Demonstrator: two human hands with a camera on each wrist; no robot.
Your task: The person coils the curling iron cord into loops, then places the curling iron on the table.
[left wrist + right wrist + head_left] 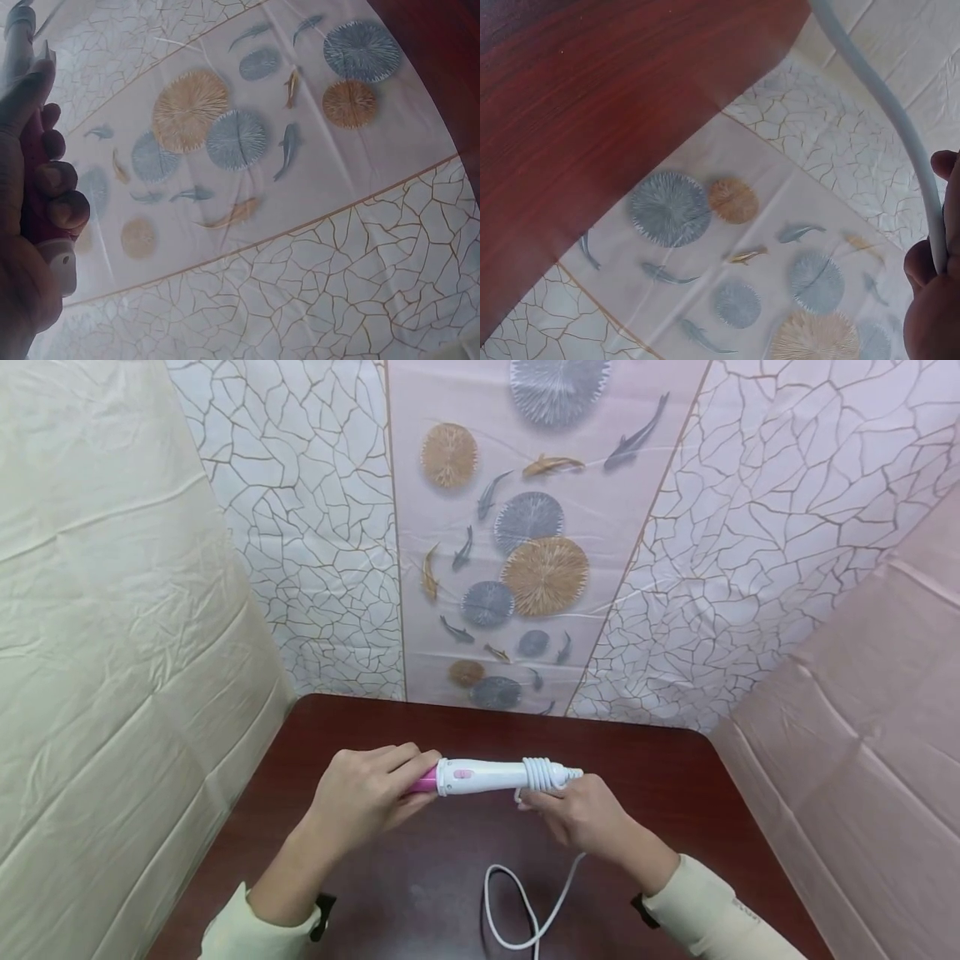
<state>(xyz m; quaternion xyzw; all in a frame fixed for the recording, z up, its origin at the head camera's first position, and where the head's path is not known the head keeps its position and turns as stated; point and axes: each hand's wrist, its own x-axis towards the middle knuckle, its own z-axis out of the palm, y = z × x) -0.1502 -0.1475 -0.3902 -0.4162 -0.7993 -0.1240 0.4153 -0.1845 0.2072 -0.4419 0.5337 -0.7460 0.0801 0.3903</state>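
Observation:
A hair styling iron (pixel 483 776) with a white handle, a small pink switch and a pink barrel is held level above the table. My left hand (pixel 367 789) grips it round the barrel; in the left wrist view the fingers curl over the pink part and a white tip (pixel 66 266) sticks out below them. Several turns of white cord (pixel 538 774) are wound round the handle's end. Right at that end, my right hand (pixel 588 818) pinches the cord, whose loose length (pixel 889 105) runs out of the fingers in the right wrist view.
The dark red-brown table (pixel 420 877) lies below both hands. A loop of the cord (pixel 491 910) hangs down toward the near edge. Behind stands a wall covering (pixel 465 510) with fish and round motifs; pale padded panels (pixel 112 693) flank both sides.

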